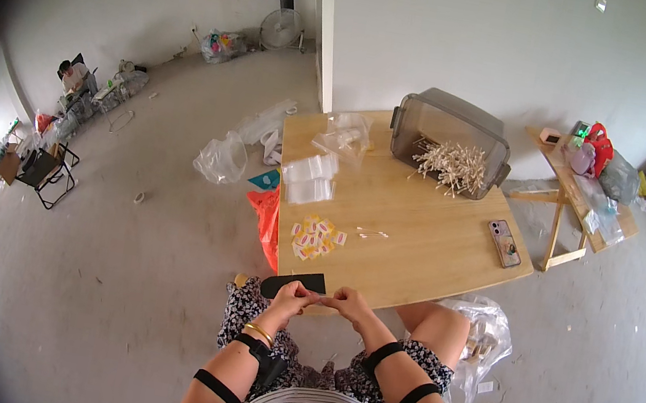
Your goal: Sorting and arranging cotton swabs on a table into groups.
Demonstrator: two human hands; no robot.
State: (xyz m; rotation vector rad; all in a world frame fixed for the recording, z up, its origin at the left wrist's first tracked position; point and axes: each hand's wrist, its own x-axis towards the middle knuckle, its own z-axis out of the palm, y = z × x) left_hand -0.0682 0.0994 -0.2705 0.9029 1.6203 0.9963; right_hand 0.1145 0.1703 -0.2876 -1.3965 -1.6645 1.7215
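So, blk. pad (313,282), nr. L grip (293,296)

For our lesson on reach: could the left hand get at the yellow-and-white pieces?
Probably yes: the yellow-and-white pieces lie just beyond the left hand, with only a flat-looking black object between.

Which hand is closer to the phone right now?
Right. The right hand is at the near edge of the table, short of the phone and to its left; the left hand is beside it, farther left.
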